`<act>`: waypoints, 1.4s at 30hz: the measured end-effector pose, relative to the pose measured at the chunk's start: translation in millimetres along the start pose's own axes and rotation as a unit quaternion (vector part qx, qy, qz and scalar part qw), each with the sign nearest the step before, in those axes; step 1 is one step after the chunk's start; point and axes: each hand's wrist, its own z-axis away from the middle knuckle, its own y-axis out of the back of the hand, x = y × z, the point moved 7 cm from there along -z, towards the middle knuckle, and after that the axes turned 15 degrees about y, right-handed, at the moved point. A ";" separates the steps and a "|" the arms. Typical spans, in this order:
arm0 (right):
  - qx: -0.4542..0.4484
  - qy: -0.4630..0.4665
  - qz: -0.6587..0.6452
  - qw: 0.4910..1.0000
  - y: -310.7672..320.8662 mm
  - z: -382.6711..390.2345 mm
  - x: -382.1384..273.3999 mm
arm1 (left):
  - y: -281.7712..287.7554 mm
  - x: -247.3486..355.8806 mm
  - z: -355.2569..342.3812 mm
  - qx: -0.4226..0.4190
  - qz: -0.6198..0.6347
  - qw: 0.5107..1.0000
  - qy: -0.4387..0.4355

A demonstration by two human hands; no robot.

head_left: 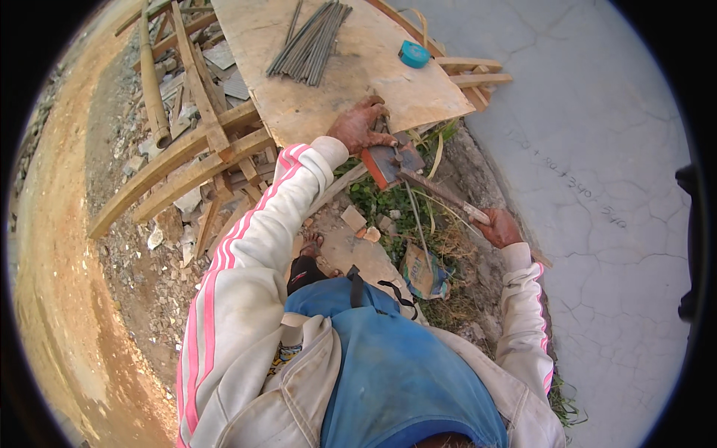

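Observation:
My left hand [364,125] is at the near edge of a plywood board [358,97]. Its bent fingers close over what looks like a thin grey metal rod [420,228], which slants down past a red metal block [381,166]. Fingers hide the rod's upper part. My right hand [499,226] wraps round a long brown-handled tool [444,192]. The tool's far end meets the block, beside a short upright pin; its exact shape is unclear. Farther up the board lie a bundle of metal rods [310,45] and a teal tape measure [414,54].
Wooden beams [187,157] support the board at left, above rubble [160,224]. A cracked grey concrete surface [597,149] spans the right side. Weeds [373,200], brick pieces [354,218] and a crumpled bag [424,272] lie below the block. My bare foot [311,245] stands near them.

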 end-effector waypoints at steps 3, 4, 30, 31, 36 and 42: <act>0.048 -0.001 -0.021 0.999 -3.7 5.9 -7.5 | 0.9 1.7 0.5 0.000 0.004 1.000 -0.006; 0.056 0.007 -0.009 0.998 -2.8 7.0 -11.0 | 0.9 1.7 0.8 -0.003 -0.002 1.000 -0.003; 0.187 -0.275 0.237 0.913 -4.5 204.9 82.3 | 3.7 4.2 -4.0 -0.007 -0.004 1.000 -0.003; 0.180 -0.289 0.229 0.912 -22.0 214.5 71.9 | 3.4 4.5 -4.0 -0.011 0.002 1.000 0.000; 0.195 -0.380 0.197 0.882 -108.0 268.7 -6.1 | 6.1 7.7 -1.1 -0.014 0.002 1.000 -0.001; 0.186 -0.432 0.206 0.858 -144.4 287.4 -89.8 | 3.7 7.6 -2.4 -0.036 0.011 0.999 0.007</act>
